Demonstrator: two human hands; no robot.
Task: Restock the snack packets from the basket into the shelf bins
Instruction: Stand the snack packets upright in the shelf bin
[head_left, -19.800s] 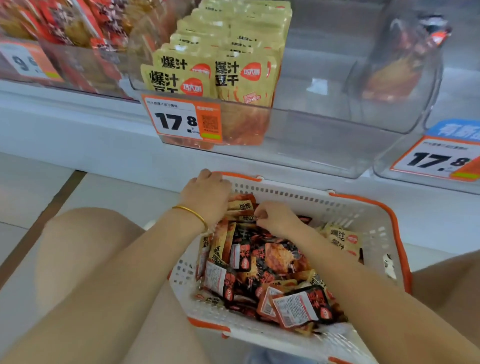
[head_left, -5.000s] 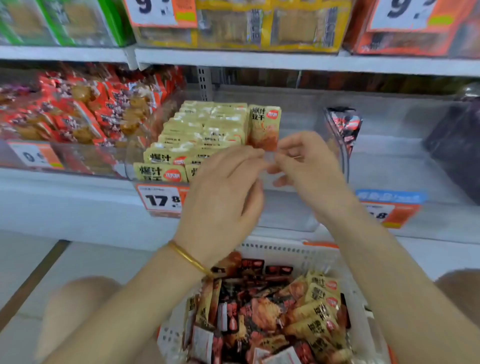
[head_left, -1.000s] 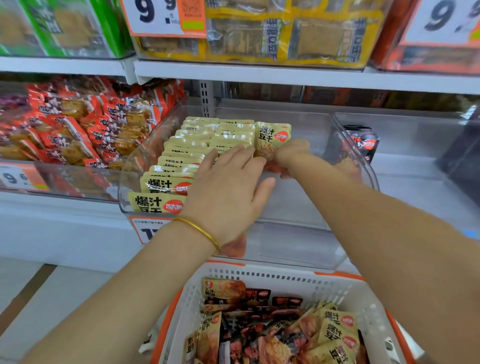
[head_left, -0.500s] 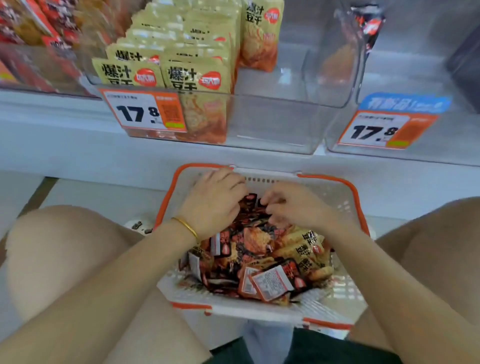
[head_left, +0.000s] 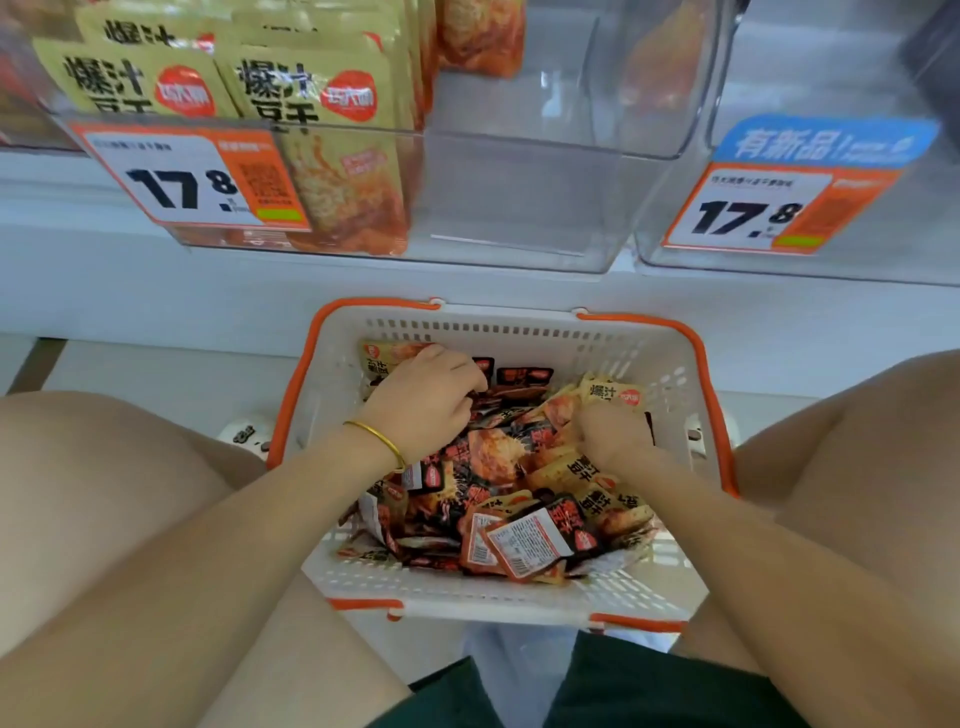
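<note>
Left grip (head_left: 423, 402), gold bangle (head_left: 376, 439) at its wrist, curls down among the snack packets (head_left: 493, 467) heaped in the basket (head_left: 519, 332); whether it holds one I cannot tell. Right grip (head_left: 608, 436) grasps a yellow packet (head_left: 613, 395) near the basket's right wall. Above, the clear shelf bin (head_left: 519, 208) has stocked packets (head_left: 311, 98) standing at its left.

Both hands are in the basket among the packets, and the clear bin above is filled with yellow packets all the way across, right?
Not quite. The head view shows the left hand and right hand in the basket among the packets, but the clear bin holds yellow packets only on its left; its front right is bare.
</note>
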